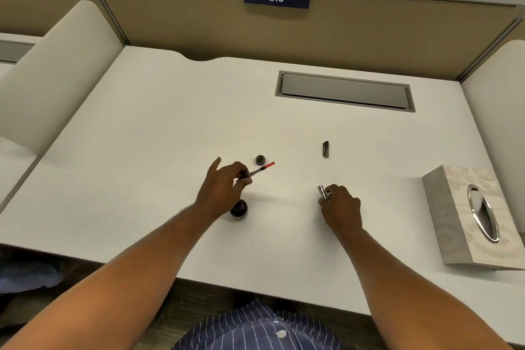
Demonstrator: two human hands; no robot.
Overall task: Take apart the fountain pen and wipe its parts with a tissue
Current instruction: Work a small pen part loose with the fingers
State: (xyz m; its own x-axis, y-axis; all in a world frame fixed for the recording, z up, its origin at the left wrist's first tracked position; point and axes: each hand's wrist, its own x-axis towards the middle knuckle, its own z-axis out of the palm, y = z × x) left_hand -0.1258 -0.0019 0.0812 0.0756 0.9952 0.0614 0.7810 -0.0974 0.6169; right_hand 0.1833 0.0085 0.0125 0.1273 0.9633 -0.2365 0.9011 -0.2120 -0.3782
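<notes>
At a numbered white study desk [142, 150], a person works through a dismantled fountain pen. The left hand [224, 187] pinches the pen's slim front section with its clear converter and red-orange end [260, 169] between thumb and fingertips, the red end jutting up and to the right of the grip. Just below that grip, partly hidden by the wrist, stands a small dark glass ink bottle [238, 210]; its round black screw lid [260, 160] lies just above the held section, apart from the bottle. Further right, the right hand [339, 207] is curled closed around a short silvery metal barrel [323, 192], whose open end pokes out to the left of the knuckles, low against the desk. Beyond that grip, well apart, lies the dark pen cap with clip [326, 149]. Far right sits a pale grey patterned tissue box with a chrome oval opening [454, 207]; no tissue is out. The taking-apart appears largely done: cap, barrel and section are separate. The wiping seemingly has yet to start.
</notes>
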